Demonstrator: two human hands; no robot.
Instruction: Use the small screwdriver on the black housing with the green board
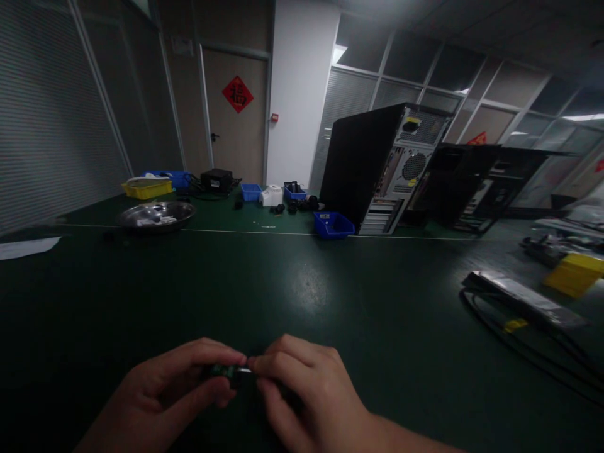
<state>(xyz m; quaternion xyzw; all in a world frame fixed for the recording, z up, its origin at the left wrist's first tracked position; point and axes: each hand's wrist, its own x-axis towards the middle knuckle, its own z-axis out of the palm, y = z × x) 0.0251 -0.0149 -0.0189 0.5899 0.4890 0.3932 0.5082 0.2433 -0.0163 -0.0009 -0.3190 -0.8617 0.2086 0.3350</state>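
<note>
Low in the head view, my left hand (174, 390) pinches a small green circuit board (223, 371) between thumb and fingers. A short shiny metallic piece (244, 370) bridges the gap between the board and the fingertips of my right hand (306, 387). The right fingers are closed around that end, and whatever else they hold is hidden. Both hands are close together over the dark green table (302, 283), their fingertips almost touching.
A steel bowl (184, 217) stands back left, with a yellow bin (147, 189) behind it. A blue bin (333, 225) sits beside a black computer tower (363, 163). At the right lies a power strip (528, 297) with black cable. Paper (28, 248) lies far left.
</note>
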